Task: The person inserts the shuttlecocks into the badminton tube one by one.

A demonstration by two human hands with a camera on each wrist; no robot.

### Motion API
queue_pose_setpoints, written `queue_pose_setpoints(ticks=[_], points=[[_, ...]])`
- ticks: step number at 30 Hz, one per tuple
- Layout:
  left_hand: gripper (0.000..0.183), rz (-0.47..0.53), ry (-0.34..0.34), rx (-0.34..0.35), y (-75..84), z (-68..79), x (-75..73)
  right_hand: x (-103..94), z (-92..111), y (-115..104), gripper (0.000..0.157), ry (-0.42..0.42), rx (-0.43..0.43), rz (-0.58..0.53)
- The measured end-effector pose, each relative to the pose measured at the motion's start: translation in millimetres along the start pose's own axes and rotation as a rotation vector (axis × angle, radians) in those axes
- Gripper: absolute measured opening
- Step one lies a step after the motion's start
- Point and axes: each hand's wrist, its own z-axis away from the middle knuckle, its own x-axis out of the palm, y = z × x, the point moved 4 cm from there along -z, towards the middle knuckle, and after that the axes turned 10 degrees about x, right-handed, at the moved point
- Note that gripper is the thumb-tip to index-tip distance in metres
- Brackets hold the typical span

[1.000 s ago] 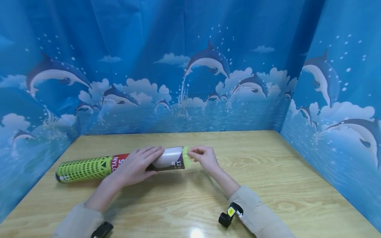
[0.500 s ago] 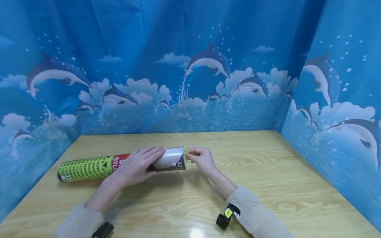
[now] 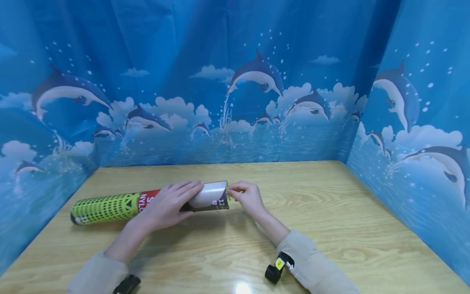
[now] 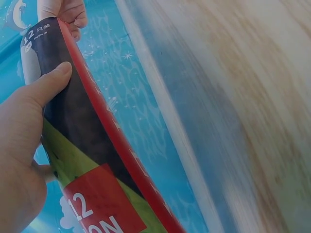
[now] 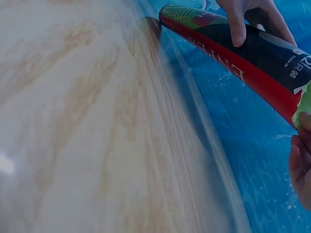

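Observation:
A long shuttlecock tube (image 3: 106,209) lies crosswise over the table, green-dotted at its left end with a red patch lettered NYLON. My left hand (image 3: 165,206) grips it around the right half, thumb along the near side, as the left wrist view shows with the thumb (image 4: 56,80) on the dark label. At the tube's right mouth, my right hand (image 3: 251,198) pinches with thumb and fingertips at the rim of a yellow-green shuttlecock (image 5: 305,104). Most of that shuttlecock is hidden inside the tube. The right hand (image 5: 303,170) is partly cut off in its own wrist view.
The wooden table (image 3: 330,228) stretches to the right and in front of the hands. A blue dolphin-printed curtain (image 3: 176,81) closes off the back and sides. Each sleeve carries a black wrist device, the right one (image 3: 276,267) with a yellow label.
The yellow-green shuttlecock has slid left into the tube's mouth, where its skirt stuck out before. My right hand has moved slightly left with it. The left hand has stayed almost still.

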Motion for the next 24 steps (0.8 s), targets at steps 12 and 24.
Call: queue_pose_setpoints(ticks=[12, 24], points=[[0.085, 0.000, 0.005, -0.005, 0.2, 0.5, 0.4, 0.8, 6.4, -8.1, 0.007, 0.052, -0.125, 0.090], [0.084, -0.005, -0.021, -0.006, -1.5, 0.5, 2.2, -1.1, 3.3, -7.2, 0.006, 0.046, -0.106, 0.144]])
